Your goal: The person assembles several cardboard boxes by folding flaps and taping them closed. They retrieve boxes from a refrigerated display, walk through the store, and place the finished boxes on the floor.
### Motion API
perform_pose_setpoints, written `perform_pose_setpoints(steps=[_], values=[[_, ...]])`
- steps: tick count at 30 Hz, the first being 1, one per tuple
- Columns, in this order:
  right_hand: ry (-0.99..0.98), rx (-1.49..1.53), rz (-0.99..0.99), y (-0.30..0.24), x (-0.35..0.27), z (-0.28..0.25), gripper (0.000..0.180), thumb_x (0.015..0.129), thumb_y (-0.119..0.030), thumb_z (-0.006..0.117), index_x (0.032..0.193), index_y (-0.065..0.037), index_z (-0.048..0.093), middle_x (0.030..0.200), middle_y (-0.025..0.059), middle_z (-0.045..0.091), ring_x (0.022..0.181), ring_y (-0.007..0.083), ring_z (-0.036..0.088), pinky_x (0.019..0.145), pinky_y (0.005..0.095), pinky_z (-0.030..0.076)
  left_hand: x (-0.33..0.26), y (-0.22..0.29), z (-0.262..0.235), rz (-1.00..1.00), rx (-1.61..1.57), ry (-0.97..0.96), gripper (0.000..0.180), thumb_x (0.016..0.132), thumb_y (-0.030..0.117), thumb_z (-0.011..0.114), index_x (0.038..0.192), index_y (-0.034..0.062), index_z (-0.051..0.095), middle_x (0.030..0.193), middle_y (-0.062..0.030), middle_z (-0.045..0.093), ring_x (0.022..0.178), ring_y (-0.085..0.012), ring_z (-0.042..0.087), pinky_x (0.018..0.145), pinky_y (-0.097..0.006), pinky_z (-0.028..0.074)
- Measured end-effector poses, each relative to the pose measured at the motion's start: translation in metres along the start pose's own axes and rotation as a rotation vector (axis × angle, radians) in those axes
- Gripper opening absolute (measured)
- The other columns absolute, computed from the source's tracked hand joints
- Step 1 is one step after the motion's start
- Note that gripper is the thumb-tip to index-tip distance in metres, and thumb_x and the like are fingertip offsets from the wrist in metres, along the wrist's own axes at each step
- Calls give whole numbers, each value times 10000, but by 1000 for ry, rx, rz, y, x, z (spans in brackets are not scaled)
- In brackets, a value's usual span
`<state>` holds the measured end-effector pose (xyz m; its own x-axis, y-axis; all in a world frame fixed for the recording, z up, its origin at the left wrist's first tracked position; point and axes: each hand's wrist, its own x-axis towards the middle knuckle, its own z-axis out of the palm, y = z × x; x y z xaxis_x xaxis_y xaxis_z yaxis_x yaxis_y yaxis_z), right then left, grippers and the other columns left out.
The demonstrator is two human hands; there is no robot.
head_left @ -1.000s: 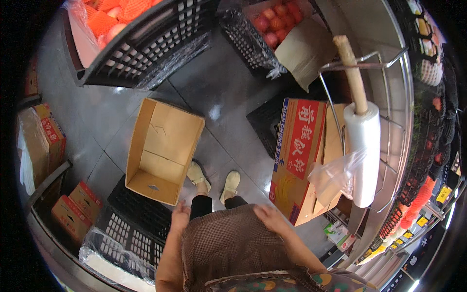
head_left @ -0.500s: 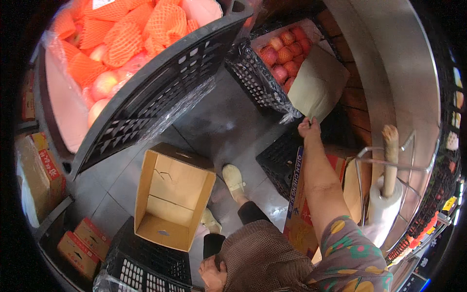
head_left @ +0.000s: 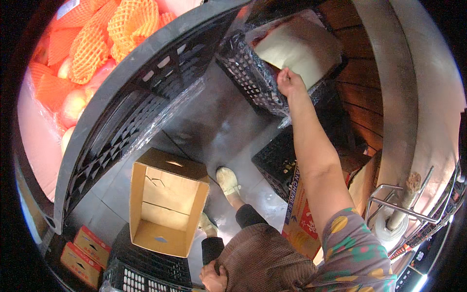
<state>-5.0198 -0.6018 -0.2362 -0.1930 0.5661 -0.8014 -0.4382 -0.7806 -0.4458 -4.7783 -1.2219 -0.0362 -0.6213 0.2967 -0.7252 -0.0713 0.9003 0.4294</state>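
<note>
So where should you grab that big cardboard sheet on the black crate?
Probably its lower left edge, coming from below. The cardboard sheet lies tilted on the black crate, that edge overhangs toward the person, and the right hand already pinches it there.

sleeve (head_left: pixel 357 243): patterned (multicoloured spots) | skirt (head_left: pixel 265 260): brown | shoes (head_left: pixel 227 181): cream

We see orange net sleeves (head_left: pixel 87 44) over pale fruit, black crates (head_left: pixel 146 112), a tan box (head_left: pixel 165 209), a brown checked skirt (head_left: pixel 265 260) and a grey sleeve (head_left: pixel 357 253) with coloured spots.
</note>
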Motion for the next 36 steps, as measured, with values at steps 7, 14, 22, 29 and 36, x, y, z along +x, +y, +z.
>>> perform_pose_setpoints(steps=[7, 14, 22, 29, 36], values=[[-8, 134, 102, 12, 21, 39, 262, 976, -112, 368, 1129, 59, 496, 901, 171, 629, 799, 298, 656, 710, 371, 604, -2, -12, 18, -123, 80, -60, 343, 765, 228, 657, 1047, 36, 626, 951, -146, 621, 962, -368, 537, 853, -490, 401], [33, -1403, -603, -5, -59, 9, 343, 907, -261, 548, 1081, 34, 549, 943, 214, 655, 845, 334, 648, 669, 428, 525, 2, -13, 20, -152, 105, -83, 335, 762, 220, 662, 1044, 40, 635, 921, -147, 628, 933, -374, 537, 845, -494, 403], [-361, -1962, -454, 8, 39, 24, 740, 928, -570, 397, 1446, -48, 317, 1505, 195, 260, 1358, 301, 291, 1100, 408, 249, 17, -43, 36, -350, -419, 59, 380, 851, 232, 659, 1132, -16, 598, 956, -104, 642, 839, -222, 585, 758, -346, 464], [-80, -1466, -179, -12, 32, -19, 552, 958, -513, 410, 1229, -64, 582, 1185, 129, 617, 1014, 218, 577, 921, 361, 423, 74, -206, 73, -980, -917, 126, 382, 919, 175, 557, 1274, 73, 459, 1001, -84, 580, 805, -197, 593, 623, -346, 517], [-373, -1578, -1265, 53, -90, -36, 309, 947, -273, 510, 1079, -15, 618, 1068, 160, 625, 1037, 275, 568, 920, 354, 427, 118, -303, 71, -745, -1380, 285, 539, 896, 305, 630, 1326, 62, 415, 1203, -76, 549, 1100, -237, 532, 884, -380, 449]])
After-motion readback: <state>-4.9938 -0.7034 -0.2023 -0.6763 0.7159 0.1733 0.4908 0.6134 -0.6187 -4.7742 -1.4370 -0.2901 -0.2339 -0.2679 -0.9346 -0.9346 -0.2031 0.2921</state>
